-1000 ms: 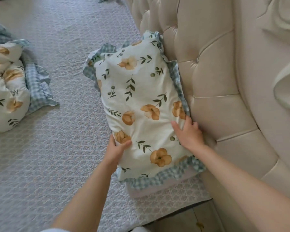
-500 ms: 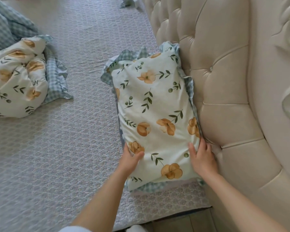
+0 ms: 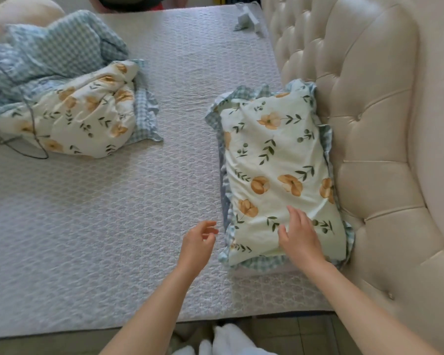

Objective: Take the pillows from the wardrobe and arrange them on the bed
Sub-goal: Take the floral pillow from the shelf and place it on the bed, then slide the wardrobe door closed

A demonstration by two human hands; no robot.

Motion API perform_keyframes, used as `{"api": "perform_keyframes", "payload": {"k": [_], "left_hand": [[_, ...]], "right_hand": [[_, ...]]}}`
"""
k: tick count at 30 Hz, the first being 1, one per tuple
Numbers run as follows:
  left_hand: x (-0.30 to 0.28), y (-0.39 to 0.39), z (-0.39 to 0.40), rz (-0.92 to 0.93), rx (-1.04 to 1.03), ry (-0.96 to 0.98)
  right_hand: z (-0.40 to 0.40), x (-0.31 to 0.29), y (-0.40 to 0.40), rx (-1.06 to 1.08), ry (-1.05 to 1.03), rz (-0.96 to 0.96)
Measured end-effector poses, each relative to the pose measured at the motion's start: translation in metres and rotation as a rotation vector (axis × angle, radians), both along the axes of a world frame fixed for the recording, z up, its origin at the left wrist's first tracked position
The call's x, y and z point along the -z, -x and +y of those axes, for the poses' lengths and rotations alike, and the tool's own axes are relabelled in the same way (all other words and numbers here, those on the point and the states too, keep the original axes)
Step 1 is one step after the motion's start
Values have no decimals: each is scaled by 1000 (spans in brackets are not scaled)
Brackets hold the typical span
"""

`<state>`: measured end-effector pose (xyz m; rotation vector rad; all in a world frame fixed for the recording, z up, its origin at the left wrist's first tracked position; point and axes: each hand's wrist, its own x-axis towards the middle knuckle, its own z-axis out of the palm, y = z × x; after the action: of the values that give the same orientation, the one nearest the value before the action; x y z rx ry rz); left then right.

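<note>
Against headboard (image 3: 369, 139): floral pillow (image 3: 274, 175), right hand (image 3: 301, 235) flat on it, left hand (image 3: 199, 240) loose, no writing.

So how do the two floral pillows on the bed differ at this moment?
The pillow by the headboard lies flat and smooth against the tufted headboard, with the right hand resting on it. The far pillow sits crumpled mid-bed against the checked bedding, untouched. The left hand hovers open beside the near one. Both share the orange-flower print and blue checked frill.
</note>
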<state>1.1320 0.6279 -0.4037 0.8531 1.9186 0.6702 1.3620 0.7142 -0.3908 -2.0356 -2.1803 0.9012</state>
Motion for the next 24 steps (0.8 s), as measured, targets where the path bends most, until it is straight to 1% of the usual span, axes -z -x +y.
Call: {"api": "perform_keyframes", "payload": {"k": [3,6,10,13,17,20,24], "left_hand": [[-14,21,-41,18,-85,-33],[-26,42,-91,56,-151,-44],[-35,73,-166,200,-194,-21],[-42,97,-223,244,-300,-8],[-54,132,-297,215,-462,-27],[-62,161,-352,254,-570,-17],[-70,199,-417,304,-782,-14]], "right_hand": [[-26,-10,38,-102,-13,44],[-58,-21,77,-221,-41,147],[-110,-35,131,-427,-93,235],[-153,-46,173,-555,-99,247],[-212,-56,231,-696,-74,216],[-256,-57,276,-775,-60,191],[-311,-54,338,-920,-56,185]]}}
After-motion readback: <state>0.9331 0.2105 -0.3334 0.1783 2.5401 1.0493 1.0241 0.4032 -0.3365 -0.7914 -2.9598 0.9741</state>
